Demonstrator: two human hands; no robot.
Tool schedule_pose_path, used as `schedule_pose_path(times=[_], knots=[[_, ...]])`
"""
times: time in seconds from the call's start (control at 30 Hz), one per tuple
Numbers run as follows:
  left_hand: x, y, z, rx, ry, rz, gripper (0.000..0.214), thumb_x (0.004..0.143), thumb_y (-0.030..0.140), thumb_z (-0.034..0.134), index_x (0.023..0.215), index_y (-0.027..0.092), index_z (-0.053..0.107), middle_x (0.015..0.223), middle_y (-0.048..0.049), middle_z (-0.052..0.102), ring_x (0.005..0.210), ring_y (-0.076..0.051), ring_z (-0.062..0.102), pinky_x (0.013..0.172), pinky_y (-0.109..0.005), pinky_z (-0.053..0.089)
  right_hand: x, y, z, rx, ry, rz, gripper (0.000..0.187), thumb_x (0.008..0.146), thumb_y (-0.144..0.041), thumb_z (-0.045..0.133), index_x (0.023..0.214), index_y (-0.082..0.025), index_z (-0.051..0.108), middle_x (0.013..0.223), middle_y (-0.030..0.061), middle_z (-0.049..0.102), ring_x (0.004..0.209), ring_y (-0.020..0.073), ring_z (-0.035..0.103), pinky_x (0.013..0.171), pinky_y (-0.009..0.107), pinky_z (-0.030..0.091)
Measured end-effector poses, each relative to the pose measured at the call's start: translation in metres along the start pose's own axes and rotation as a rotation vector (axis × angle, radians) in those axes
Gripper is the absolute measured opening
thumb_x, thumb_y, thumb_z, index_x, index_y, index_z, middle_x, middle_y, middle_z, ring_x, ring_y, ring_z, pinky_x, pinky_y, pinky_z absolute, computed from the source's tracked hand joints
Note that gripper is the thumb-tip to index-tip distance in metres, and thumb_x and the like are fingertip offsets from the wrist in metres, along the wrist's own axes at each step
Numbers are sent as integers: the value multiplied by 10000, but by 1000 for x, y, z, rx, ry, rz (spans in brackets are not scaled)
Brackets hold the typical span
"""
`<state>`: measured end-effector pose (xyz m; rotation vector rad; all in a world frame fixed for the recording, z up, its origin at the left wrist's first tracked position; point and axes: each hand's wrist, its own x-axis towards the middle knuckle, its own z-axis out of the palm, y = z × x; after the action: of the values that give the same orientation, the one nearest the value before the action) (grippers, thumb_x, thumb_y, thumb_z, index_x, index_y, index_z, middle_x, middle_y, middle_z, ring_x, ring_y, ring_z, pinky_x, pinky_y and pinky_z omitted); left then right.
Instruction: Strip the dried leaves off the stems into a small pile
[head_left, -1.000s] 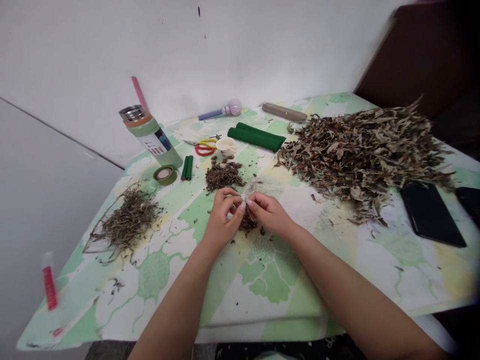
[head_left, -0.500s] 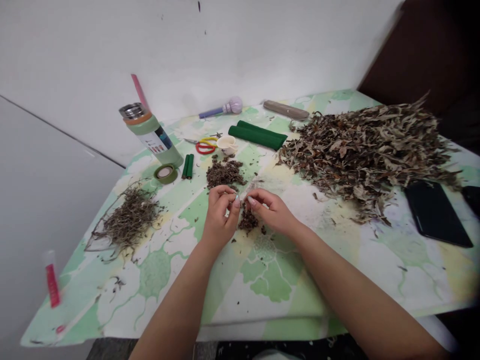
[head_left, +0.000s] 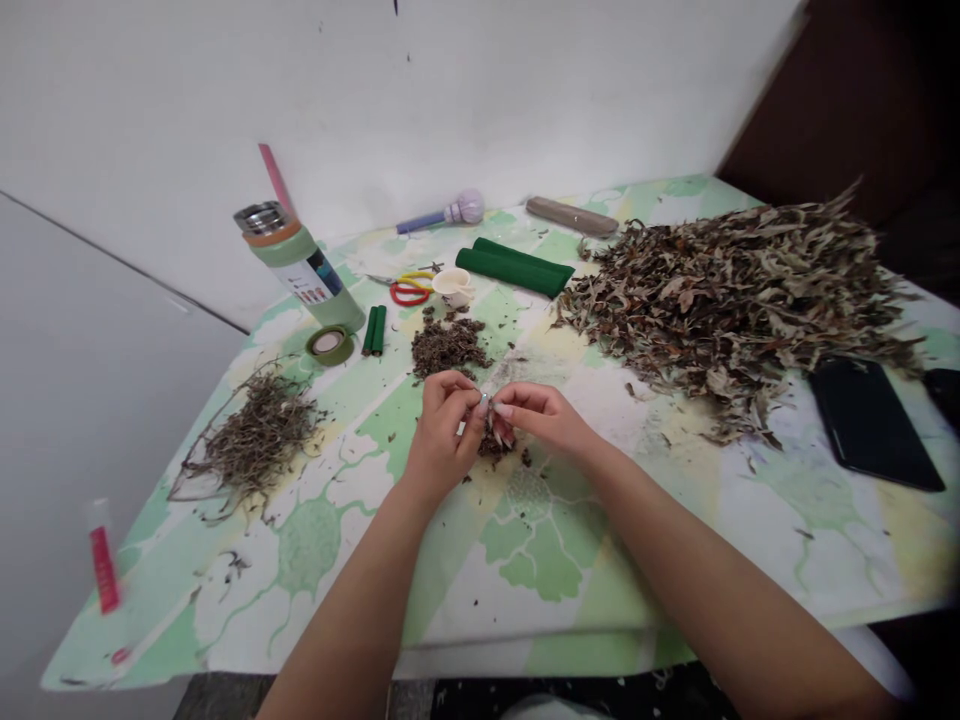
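Note:
My left hand [head_left: 448, 430] and my right hand [head_left: 546, 418] meet fingertip to fingertip over a small heap of crumbled dried leaf [head_left: 493, 446]. Both are closed in a pinch, thumb against fingers. Whatever lies between the tips is too small and hidden to make out. Just beyond the fingers sits a larger heap of dark crumbled plant bits [head_left: 448, 346]. On the right spreads a big pile of dry, curled leaves [head_left: 720, 290]. A tangle of thin dry stems [head_left: 259, 435] lies to the left of my left hand.
A green bottle [head_left: 304, 265] stands at the back left by a roll of green tape [head_left: 330, 345] and two short green rods [head_left: 373, 331]. Scissors [head_left: 409, 289], a white cup [head_left: 453, 287] and green rolls [head_left: 516, 268] lie behind. A black phone [head_left: 874, 425] is at right.
My hands have drawn together, so the fingertips now meet where a small gap was. The heaps and other objects look unchanged.

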<state>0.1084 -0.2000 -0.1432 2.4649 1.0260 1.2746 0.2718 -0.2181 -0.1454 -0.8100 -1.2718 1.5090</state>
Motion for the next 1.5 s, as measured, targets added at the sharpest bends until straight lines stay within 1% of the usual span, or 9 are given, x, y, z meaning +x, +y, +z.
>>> schedule_pose_path(times=[0.27, 0.43, 0.63, 0.8, 1.0, 1.17, 1.5], knots=[[1, 1, 0, -62, -53, -62, 170, 895, 277, 413, 803, 189, 525, 937, -77, 469, 938, -188, 486, 837, -364, 450, -2, 0, 1, -54, 28, -44, 201, 757, -354, 602, 754, -158, 559, 595, -16, 550, 543, 89, 479, 546, 237, 392], [1, 1, 0, -107, -69, -60, 112, 876, 262, 461, 819, 190, 524, 938, -73, 469, 923, -175, 488, 792, -332, 466, -4, 1, 1, -176, 37, -73, 152, 776, -307, 572, 759, -156, 562, 625, -11, 532, 568, 93, 459, 545, 234, 367], [1, 2, 0, -85, -28, -28, 63, 852, 225, 499, 813, 189, 533, 930, -68, 467, 882, -166, 491, 734, -309, 467, -4, 2, 0, -286, 55, -109, 106, 793, -255, 538, 759, -157, 557, 651, -9, 528, 590, 95, 457, 569, 234, 371], [3, 4, -1, -126, -7, -62, 103, 868, 226, 478, 791, 185, 532, 916, -66, 463, 906, -170, 484, 736, -306, 459, -3, 5, -2, -226, 46, -101, 130, 800, -283, 540, 753, -162, 536, 628, -18, 519, 578, 94, 458, 562, 231, 370], [4, 4, -3, -161, -8, -92, 143, 882, 234, 464, 786, 178, 553, 916, -61, 448, 907, -161, 481, 764, -306, 449, -3, 2, -2, -131, 15, -104, 178, 833, -327, 517, 789, -159, 551, 618, -13, 535, 572, 94, 481, 570, 235, 388], [4, 3, -3, -151, -20, -79, 160, 885, 226, 458, 770, 168, 553, 908, -60, 448, 908, -161, 481, 782, -315, 444, -3, 2, -4, -116, 11, -124, 224, 849, -359, 500, 789, -153, 563, 622, -6, 540, 574, 98, 497, 574, 240, 402], [3, 1, -1, -112, -27, -2, 59, 850, 190, 514, 801, 175, 544, 914, -56, 452, 884, -158, 480, 752, -311, 447, -3, 2, -2, -78, -31, -103, 168, 817, -316, 542, 775, -153, 536, 605, -18, 517, 564, 89, 462, 556, 226, 374]])
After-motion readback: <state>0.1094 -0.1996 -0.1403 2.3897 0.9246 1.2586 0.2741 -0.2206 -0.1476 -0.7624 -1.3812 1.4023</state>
